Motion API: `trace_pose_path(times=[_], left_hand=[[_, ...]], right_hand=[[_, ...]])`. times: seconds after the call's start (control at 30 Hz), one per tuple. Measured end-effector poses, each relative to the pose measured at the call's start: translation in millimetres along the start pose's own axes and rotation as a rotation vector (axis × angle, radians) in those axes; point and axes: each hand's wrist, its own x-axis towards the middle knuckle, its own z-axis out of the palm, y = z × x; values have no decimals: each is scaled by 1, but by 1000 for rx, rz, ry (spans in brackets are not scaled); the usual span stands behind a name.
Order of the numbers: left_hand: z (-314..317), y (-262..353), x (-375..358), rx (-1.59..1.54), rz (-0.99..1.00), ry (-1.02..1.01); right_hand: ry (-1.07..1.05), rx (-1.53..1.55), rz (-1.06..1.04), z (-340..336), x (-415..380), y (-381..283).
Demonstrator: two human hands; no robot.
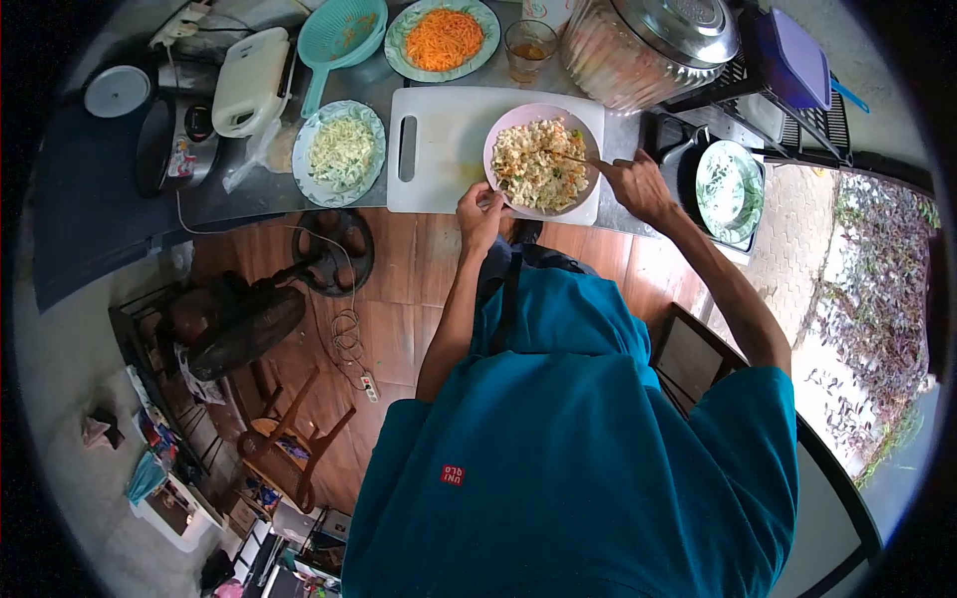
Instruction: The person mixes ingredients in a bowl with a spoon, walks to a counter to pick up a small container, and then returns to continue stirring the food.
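Note:
A pink bowl [492, 189] stands on the white cutting board [439, 135], filled with a chopped mix [538, 174] of pale, orange and green bits. My left hand [480, 211] pinches the bowl's near left rim. In my right hand [638, 186], at the bowl's right side, is the handle of a spoon [578, 158]. Its tip is sunk in the mix, so its shape there is hidden. Left of the board, a patterned plate [302, 179] carries shredded pale cabbage [342, 152]. Behind the board, another plate [397, 60] bears shredded carrot [444, 40].
A glass of brown liquid [528, 50] and a large ribbed jar [628, 60] stand behind the bowl. A teal strainer [334, 40] lies back left, near a white sandwich maker [254, 80]. On the stove at right sits a patterned bowl [730, 189]. A black fan [249, 329] stands below left.

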Motion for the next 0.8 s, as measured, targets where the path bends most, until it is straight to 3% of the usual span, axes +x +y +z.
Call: trace_pose_path(times=[0.27, 0.37, 0.43, 0.47, 0.57, 0.7, 0.8], left_hand=[[2, 6, 0, -36, -15, -10], [-1, 12, 4, 0, -9, -17], [-2, 13, 3, 48, -1, -30], [-3, 10, 5, 24, 1, -24], [-5, 8, 8, -8, 0, -13], [-3, 8, 7, -44, -9, -11], [-4, 10, 6, -48, 6, -37]], right_hand=[[74, -95, 127, -11, 28, 19], [148, -10, 12, 16, 38, 33], [203, 86, -87, 78, 36, 56], [208, 84, -86, 66, 37, 51], [-76, 258, 22, -5, 33, 22], [-162, 49, 0, -18, 4, 10], [-98, -15, -52, -4, -17, 2]])
